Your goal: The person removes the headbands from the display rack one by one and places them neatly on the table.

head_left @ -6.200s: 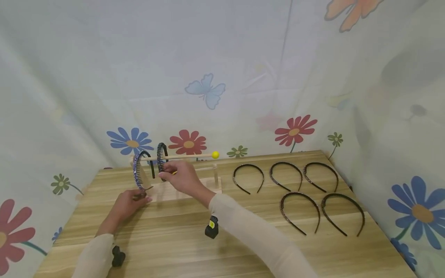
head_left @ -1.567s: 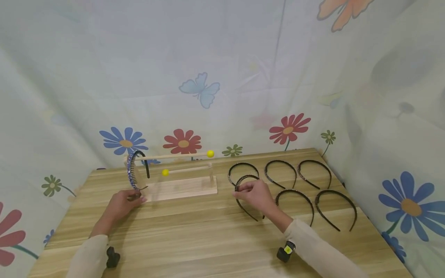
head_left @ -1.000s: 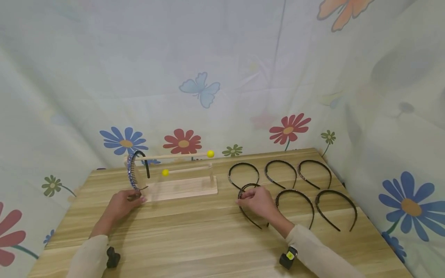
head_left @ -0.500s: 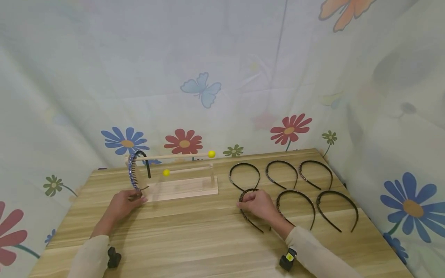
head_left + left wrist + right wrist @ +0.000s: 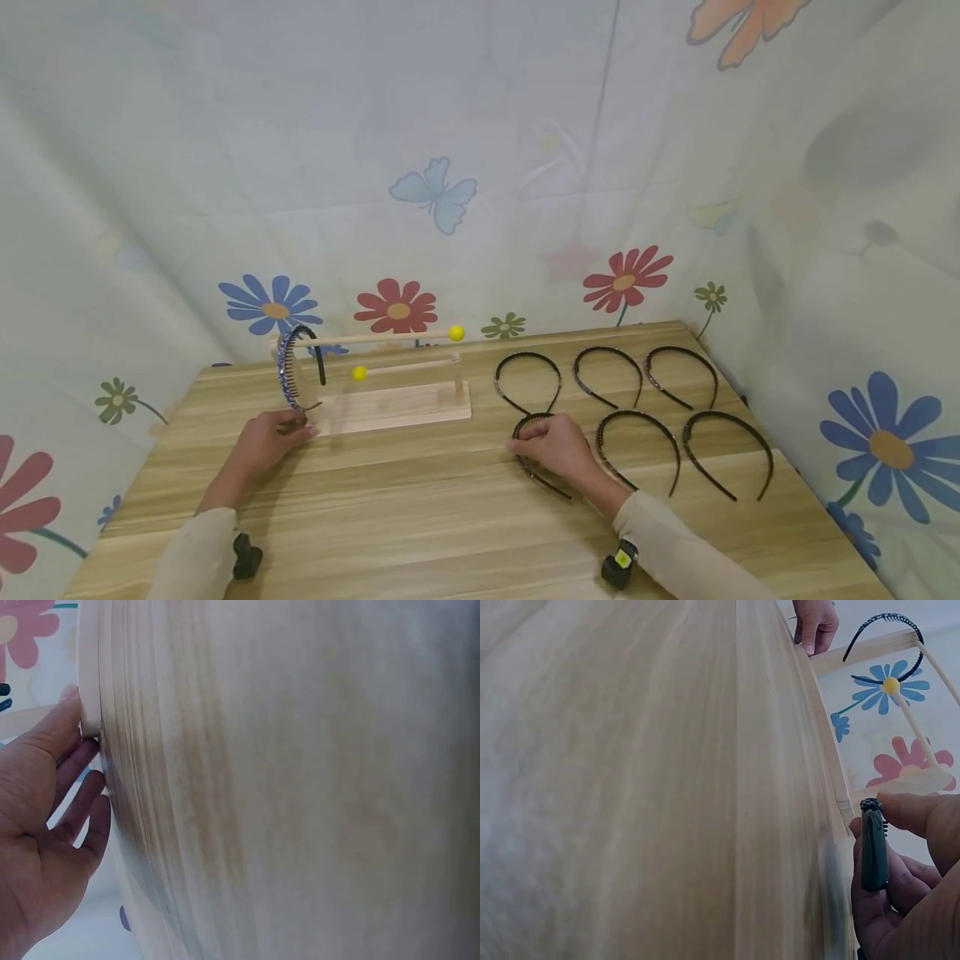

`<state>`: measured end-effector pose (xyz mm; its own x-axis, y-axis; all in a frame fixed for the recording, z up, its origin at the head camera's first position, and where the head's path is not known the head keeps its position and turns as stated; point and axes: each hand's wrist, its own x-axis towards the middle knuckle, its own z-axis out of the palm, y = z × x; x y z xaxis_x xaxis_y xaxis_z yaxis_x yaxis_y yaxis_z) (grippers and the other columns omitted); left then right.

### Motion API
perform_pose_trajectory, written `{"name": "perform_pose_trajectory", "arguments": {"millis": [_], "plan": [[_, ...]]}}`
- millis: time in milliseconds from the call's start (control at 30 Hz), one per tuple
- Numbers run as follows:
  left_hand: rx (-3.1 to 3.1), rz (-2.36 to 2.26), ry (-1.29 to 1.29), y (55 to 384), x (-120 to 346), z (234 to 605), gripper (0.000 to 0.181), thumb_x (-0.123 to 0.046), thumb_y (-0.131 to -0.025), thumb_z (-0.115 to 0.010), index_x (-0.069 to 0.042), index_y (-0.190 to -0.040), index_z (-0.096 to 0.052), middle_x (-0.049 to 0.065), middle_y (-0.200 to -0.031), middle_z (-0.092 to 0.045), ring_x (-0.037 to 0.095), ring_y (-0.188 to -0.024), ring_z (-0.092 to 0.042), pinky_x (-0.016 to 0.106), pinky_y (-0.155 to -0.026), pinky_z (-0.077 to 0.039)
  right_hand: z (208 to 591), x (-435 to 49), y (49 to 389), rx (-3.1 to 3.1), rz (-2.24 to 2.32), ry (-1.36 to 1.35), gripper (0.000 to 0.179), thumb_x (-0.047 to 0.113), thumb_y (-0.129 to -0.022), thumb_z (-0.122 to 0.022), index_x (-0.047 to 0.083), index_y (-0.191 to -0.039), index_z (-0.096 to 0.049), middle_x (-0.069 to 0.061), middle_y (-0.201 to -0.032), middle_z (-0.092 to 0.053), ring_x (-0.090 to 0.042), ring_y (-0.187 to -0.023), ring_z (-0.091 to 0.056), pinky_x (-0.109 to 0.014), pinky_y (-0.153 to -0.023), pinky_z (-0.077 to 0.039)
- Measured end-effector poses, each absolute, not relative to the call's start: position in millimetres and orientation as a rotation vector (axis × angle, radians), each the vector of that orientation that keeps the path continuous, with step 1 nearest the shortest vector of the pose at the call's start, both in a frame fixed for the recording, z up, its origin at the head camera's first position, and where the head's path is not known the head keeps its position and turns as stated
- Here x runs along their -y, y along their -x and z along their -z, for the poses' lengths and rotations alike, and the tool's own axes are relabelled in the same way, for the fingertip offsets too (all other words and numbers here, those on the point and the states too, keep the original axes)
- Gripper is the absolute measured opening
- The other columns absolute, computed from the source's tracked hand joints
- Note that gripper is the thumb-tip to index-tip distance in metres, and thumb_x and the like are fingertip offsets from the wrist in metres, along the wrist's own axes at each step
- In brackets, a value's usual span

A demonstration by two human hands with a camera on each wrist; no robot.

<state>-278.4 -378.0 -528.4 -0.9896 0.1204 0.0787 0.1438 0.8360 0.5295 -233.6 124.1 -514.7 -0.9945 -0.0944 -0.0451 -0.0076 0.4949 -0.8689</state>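
In the head view my right hand (image 5: 557, 446) pinches a dark toothed headband (image 5: 525, 469), which is down at the tabletop's surface in front of the other headbands. The right wrist view shows one arm of this headband (image 5: 874, 847) between thumb and fingers. My left hand (image 5: 264, 446) grips the left end of the wooden rack's base (image 5: 405, 406); its thumb (image 5: 56, 724) lies against the wood. A blue-jeweled headband (image 5: 285, 367) hangs on the rack's upper rod (image 5: 375, 338), just above my left hand.
Several dark headbands lie on the wooden table (image 5: 420, 525) to the right, such as a back-row headband (image 5: 554, 367) and a front-right headband (image 5: 768, 458). Yellow balls cap the upper rod (image 5: 457, 333) and the lower rod (image 5: 360, 372). Flower-print cloth (image 5: 480, 125) surrounds the table.
Earlier, my right hand held the dark headband around the rack's upper rod. It has come off, moved right and been lowered to the table. My left hand has stayed at the rack.
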Motion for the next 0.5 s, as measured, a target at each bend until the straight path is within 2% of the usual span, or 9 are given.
{"name": "perform_pose_trajectory", "arguments": {"millis": [500], "plan": [[2.964, 0.862, 0.228, 278.5, 377.3, 528.1, 0.044, -0.034, -0.096, -0.073, 0.001, -0.122, -0.071, 0.025, -0.121, -0.070, 0.043, -0.110, -0.068, 0.059, -0.092, -0.054, 514.8, -129.1, 228.3, -2.643, 1.520, 0.173, 0.017, 0.027, -0.087, -0.084, 0.011, -0.094, -0.082, -0.001, -0.083, -0.078, -0.012, -0.070, -0.072, -0.029, -0.060, -0.058]]}}
